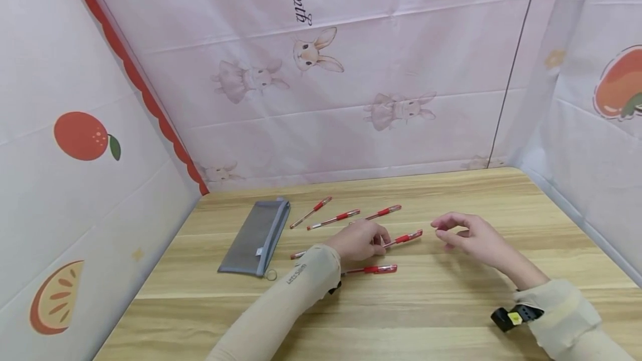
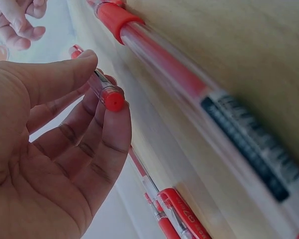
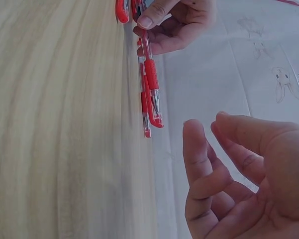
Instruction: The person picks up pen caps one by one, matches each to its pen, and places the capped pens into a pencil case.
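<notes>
My left hand (image 1: 357, 239) pinches a red gel pen (image 1: 407, 237) between thumb and fingers, its capped end pointing right. In the left wrist view, the red end plug (image 2: 114, 100) of that pen faces the camera. Closer to me than this hand lies another red pen (image 1: 380, 269), partly covered by the sleeve. Further right, my right hand (image 1: 468, 237) hovers over the table with fingers loosely bent and nothing in them. A gap separates its fingertips (image 3: 193, 130) from the held pen's cap.
Beyond the left hand, three red pens lie slanted: one on the left (image 1: 312, 212), one in the middle (image 1: 333, 219), one on the right (image 1: 385, 212). A grey mesh zip pouch (image 1: 246, 238) with a ring lies left. Printed cloth walls (image 1: 321, 144) bound the wooden table (image 1: 426, 316).
</notes>
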A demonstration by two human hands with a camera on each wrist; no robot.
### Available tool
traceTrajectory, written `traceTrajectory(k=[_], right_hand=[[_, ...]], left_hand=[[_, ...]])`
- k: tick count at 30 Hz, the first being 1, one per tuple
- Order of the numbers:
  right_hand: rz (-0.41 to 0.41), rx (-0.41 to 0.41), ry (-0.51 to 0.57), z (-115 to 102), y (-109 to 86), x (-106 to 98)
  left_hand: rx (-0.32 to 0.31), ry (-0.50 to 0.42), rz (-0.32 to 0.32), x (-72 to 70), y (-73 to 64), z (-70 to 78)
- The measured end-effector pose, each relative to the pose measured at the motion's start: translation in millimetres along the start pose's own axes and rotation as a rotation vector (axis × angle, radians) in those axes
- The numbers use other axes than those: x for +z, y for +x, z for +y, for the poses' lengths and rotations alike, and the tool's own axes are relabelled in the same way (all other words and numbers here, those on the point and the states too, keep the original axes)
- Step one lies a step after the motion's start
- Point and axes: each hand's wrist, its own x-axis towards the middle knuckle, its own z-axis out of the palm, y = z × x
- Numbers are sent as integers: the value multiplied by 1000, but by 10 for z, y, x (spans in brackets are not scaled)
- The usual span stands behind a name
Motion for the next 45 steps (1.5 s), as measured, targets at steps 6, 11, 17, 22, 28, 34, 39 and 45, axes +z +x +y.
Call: traceTrajectory(k=[6,11,17,22,28,34,39,45], right_hand=[[0,4,-3,32,-22,-25],[-8,22,6,41,-23,-42],[-24,43,-10,40,-20,-50],[-28,43,1,46,-29,-59],[-32,55,12,81,-34,-76],[-33,67,10,91,-39,-82],[-38,71,17,95,-37,-77],[-34,75,4,99,-32,-67]], left_hand=[[-1,-6,-5,12,24,5],[13,-8,0,17,56,-8],[34,8,6,34,95,-26],[38,15,5,34,95,-18],[31,-29,-9,27,87,-15],[51,-31,13,6,40,-8],[51,-61,18,-21,-5,-7],[53,-105,26,-61,-98,-26]])
